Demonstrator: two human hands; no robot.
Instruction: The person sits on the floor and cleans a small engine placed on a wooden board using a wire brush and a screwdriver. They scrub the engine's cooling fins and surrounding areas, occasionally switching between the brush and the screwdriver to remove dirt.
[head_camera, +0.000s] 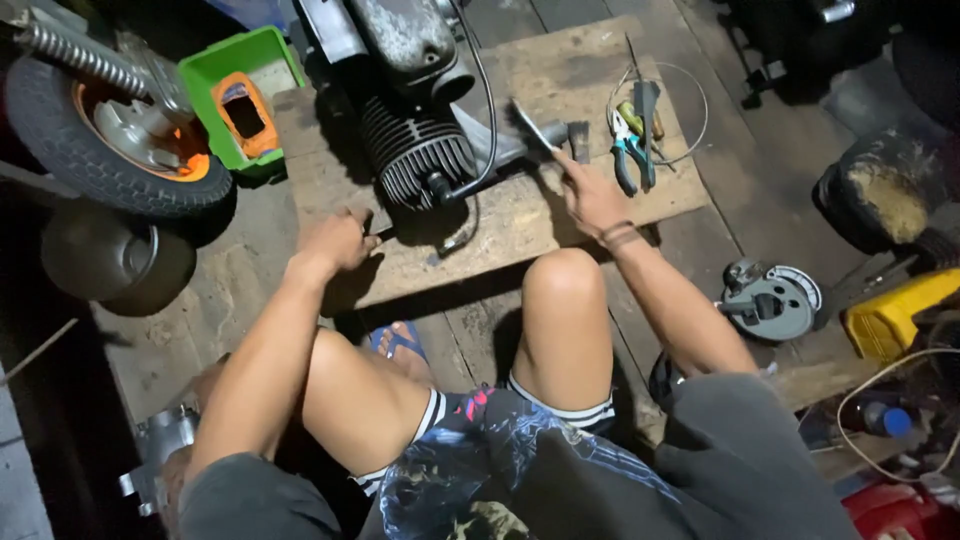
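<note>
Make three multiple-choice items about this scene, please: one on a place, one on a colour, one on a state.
1. Where do the pliers lie?
A. on the wooden board
B. in the green bin
C. on the tyre

2. What colour is the bin beside the wheel?
A. red
B. green
C. white

3. What is the right hand doing?
A. resting flat and empty
B. gripping a metal tool
C. touching the knee

Answers:
1 A, they rest on the wooden board right of the engine.
2 B, its walls are bright green.
3 B, its fingers close around a metal tool.
</note>
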